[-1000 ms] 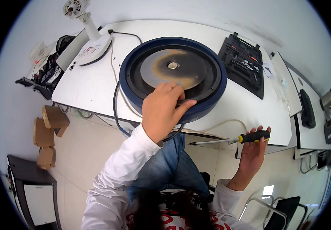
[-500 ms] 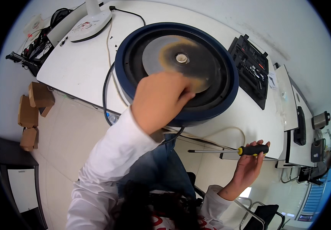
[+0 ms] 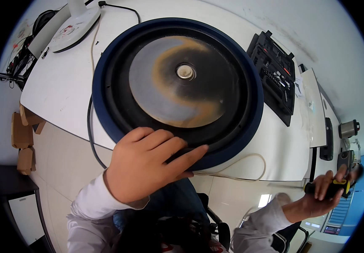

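Observation:
My left hand (image 3: 142, 164) grips the near rim of a round dark-blue appliance (image 3: 251, 95), fingers curled over its edge. Inside sit a black inner ring and a metal disc (image 3: 148, 80) with grey, tan and dark stained areas and a small silver knob (image 3: 185, 71) in the middle. My right hand (image 3: 321, 198), out at the lower right beyond the table, holds a black-and-yellow screwdriver (image 3: 342, 186) by the handle; I cannot make out its shaft clearly.
The white table (image 3: 55, 95) holds a white stand base (image 3: 74, 29), cables and an open black tool case (image 3: 272, 71). Cardboard boxes (image 3: 21, 130), a dark cabinet (image 3: 26, 211) and metal chair tubing (image 3: 302, 240) are around it. A steel pot (image 3: 348, 128) stands farther right.
My left hand has moved from the disc down to the front rim. The screwdriver in my right hand has swung right and turned. The appliance appears larger and more leftward in view.

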Motion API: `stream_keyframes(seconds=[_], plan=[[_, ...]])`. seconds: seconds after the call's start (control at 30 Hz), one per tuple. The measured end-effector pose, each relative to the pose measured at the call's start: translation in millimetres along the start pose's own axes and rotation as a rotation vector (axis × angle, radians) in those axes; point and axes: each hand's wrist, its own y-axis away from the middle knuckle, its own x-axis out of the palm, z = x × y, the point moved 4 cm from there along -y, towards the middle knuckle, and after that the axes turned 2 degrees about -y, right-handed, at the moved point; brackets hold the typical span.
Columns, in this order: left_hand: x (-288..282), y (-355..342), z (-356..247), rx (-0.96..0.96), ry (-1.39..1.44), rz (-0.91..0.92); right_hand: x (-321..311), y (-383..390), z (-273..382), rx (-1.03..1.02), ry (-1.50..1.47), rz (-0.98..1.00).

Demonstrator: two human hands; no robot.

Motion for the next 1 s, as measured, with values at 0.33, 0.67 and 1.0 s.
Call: stream_keyframes(seconds=[0.33,0.67,1.0], plan=[[3.2,-9.0,-0.6,-0.127,-0.108,-0.046,82.9,-33.8,-128.5,0.365,0.780,1.175],[8.5,-11.2,-3.6,-0.217,-0.195,0.001,72.8,-25.6,-148.8,0.247,0.653,1.193],[7.4,-13.1,-8.9,-0.275,-0.177,0.086,63.8,-19.5,-153.8,0.237,0.591,1.153]])
